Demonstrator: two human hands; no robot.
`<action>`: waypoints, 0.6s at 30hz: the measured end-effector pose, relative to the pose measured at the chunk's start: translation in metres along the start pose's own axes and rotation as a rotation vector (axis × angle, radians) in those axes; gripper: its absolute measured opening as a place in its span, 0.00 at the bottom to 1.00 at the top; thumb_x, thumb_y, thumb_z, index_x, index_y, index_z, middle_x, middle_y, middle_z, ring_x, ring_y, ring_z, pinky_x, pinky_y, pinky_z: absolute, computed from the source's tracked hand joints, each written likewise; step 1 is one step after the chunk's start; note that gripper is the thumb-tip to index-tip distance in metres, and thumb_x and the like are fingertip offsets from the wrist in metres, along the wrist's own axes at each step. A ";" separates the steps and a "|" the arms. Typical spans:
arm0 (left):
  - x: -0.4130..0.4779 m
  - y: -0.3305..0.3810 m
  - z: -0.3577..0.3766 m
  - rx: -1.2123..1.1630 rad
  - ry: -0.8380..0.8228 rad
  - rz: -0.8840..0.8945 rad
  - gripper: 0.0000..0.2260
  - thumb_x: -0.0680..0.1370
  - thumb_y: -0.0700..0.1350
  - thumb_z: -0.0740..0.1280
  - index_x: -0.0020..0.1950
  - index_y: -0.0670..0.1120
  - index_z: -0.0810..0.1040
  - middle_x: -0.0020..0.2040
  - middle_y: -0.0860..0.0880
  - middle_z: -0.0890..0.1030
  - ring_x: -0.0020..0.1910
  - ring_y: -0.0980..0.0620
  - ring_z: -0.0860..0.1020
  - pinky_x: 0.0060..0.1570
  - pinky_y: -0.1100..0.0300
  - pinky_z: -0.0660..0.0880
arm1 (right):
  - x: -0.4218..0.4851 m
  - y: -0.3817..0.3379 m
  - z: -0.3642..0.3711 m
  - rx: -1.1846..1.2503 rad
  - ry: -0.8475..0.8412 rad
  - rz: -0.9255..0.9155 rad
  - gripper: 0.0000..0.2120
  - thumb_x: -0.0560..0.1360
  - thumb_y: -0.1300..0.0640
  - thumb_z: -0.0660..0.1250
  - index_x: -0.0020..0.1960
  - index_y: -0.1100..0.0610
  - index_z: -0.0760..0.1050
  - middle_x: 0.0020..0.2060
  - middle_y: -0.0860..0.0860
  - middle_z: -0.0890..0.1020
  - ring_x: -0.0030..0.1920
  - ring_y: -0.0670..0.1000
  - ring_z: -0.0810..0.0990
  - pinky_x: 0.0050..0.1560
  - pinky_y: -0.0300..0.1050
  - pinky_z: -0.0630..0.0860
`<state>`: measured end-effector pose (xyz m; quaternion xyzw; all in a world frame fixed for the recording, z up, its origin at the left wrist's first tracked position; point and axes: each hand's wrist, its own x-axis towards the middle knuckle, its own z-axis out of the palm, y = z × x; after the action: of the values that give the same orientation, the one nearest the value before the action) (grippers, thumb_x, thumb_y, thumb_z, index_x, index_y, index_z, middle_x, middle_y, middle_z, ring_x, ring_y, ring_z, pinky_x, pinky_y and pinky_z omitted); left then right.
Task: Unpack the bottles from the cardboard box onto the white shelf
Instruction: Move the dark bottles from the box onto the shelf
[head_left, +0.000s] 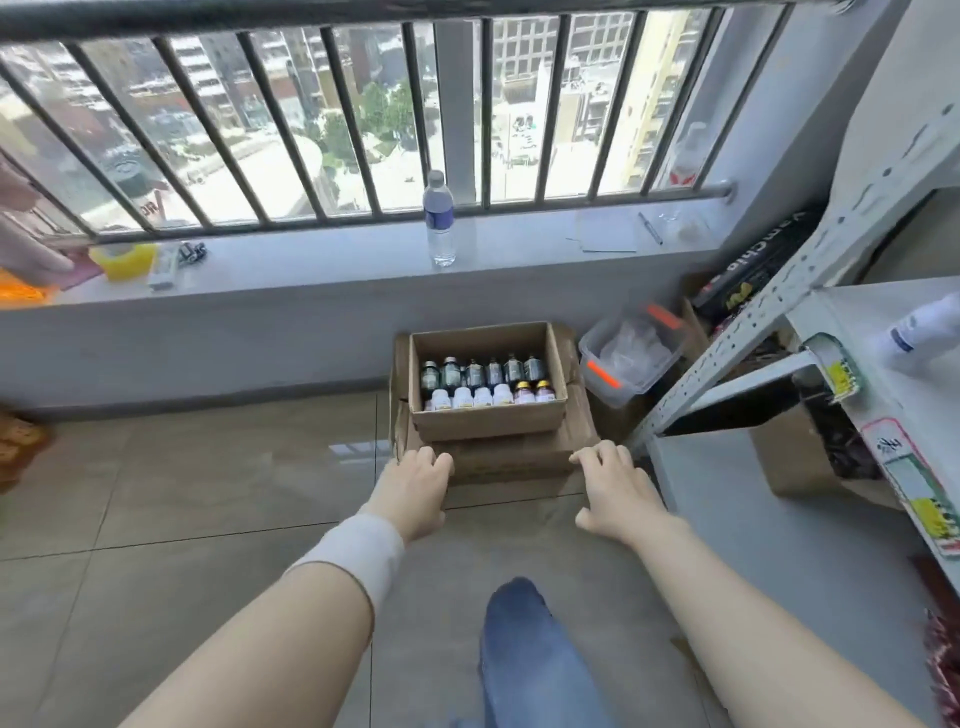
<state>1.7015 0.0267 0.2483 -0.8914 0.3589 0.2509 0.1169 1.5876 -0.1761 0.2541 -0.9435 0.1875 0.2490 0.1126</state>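
An open cardboard box (488, 421) sits on the floor atop a flatter cardboard box (509, 460), below the window sill. Inside stand several dark bottles (480, 371) in a back row, white bottles (472, 397) in front, and two gold-capped ones (534, 391) at front right. My left hand (418, 478) rests fingers-curled on the lower box's near left corner. My right hand (613, 483) lies at its near right corner, fingers spread. Neither hand holds a bottle. The white shelf (878, 374) stands at the right, with one white bottle (922, 325) lying on it.
A clear water bottle (440, 218) stands on the window sill (322, 265), with yellow tape (122, 260) at its left end. A lidded plastic container (631, 353) and dark boxes sit between the cardboard box and the shelf. My jeans-clad knee (524, 649) is below.
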 end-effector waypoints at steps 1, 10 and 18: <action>0.011 0.000 0.001 -0.017 -0.032 -0.012 0.20 0.74 0.44 0.64 0.65 0.45 0.66 0.61 0.45 0.70 0.62 0.44 0.70 0.57 0.53 0.68 | 0.013 0.001 0.000 0.014 -0.035 -0.009 0.30 0.69 0.55 0.66 0.69 0.53 0.60 0.64 0.54 0.65 0.66 0.56 0.63 0.60 0.48 0.69; 0.108 -0.026 0.001 -0.226 -0.092 -0.088 0.22 0.75 0.47 0.64 0.68 0.47 0.64 0.63 0.46 0.70 0.64 0.45 0.69 0.60 0.53 0.67 | 0.145 -0.008 -0.028 0.026 -0.137 -0.098 0.29 0.70 0.54 0.65 0.69 0.53 0.60 0.64 0.53 0.65 0.67 0.55 0.62 0.62 0.48 0.69; 0.201 -0.060 0.000 -0.355 -0.165 -0.067 0.22 0.74 0.48 0.66 0.66 0.46 0.66 0.63 0.45 0.71 0.64 0.44 0.70 0.61 0.51 0.69 | 0.221 -0.016 -0.025 0.045 -0.272 -0.040 0.29 0.71 0.54 0.65 0.69 0.53 0.60 0.65 0.53 0.65 0.67 0.55 0.63 0.59 0.47 0.71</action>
<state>1.8671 -0.0472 0.1430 -0.8858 0.2683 0.3786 -0.0050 1.7830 -0.2348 0.1638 -0.9019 0.1574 0.3678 0.1632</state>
